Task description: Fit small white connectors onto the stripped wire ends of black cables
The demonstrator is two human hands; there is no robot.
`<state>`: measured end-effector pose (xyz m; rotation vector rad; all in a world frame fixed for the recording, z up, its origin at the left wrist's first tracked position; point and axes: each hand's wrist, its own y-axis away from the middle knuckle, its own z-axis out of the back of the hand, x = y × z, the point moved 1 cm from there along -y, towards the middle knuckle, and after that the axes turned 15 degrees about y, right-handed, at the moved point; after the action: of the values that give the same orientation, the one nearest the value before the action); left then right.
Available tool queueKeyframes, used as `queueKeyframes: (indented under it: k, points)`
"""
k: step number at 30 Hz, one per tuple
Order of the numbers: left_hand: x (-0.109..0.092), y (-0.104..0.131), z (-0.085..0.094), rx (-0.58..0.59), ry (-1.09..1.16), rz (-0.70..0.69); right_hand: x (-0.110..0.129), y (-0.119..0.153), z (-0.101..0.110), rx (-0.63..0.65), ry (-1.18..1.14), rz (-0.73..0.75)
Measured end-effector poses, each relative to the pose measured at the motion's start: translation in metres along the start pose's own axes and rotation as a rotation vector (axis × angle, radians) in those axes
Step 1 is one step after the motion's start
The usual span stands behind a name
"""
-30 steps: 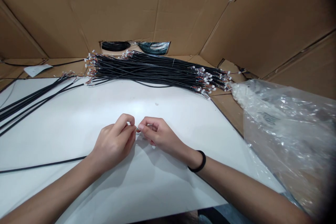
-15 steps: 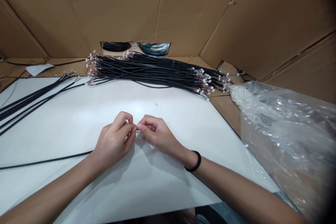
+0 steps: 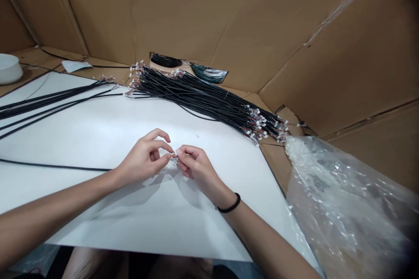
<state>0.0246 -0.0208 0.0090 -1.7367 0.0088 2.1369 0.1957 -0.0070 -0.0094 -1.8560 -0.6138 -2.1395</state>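
Note:
Over the middle of a white board (image 3: 144, 218), my left hand (image 3: 144, 157) pinches thin coloured wires (image 3: 172, 155) between thumb and a finger, its index finger raised. My right hand (image 3: 196, 165), with a black band on the wrist, closes on a small white connector (image 3: 175, 153) at the end of those wires. The fingertips of both hands are close together. A black cable (image 3: 55, 165) runs from the left edge to beneath my left forearm; whether it joins these wires is hidden.
A large bundle of black cables (image 3: 196, 96) with white connectors lies at the back. More black cables (image 3: 55, 100) lie left. A clear plastic bag (image 3: 340, 192) is at the right, a white bowl (image 3: 9, 69) far left. Cardboard walls (image 3: 183, 8) rise behind.
The view has turned, bringing the white bowl into sight. My left index finger has lifted and the fingers have spread somewhat, showing more of the wires and the connector.

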Motion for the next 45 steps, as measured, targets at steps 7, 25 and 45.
queueKeyframes:
  k: [7, 25, 45]
  points:
    - [-0.0049, 0.0044, -0.0002, 0.002, 0.053, -0.18, 0.0011, 0.0023, -0.0016, 0.019, -0.09, -0.065]
    - [0.0, 0.0062, 0.0002, 0.082, -0.057, -0.29, 0.0001, 0.0023, -0.0001, 0.07, -0.183, -0.089]
    - [-0.0043, 0.0049, 0.0004, 0.121, -0.075, -0.224, -0.0005, 0.0018, 0.0013, 0.068, -0.196, -0.111]
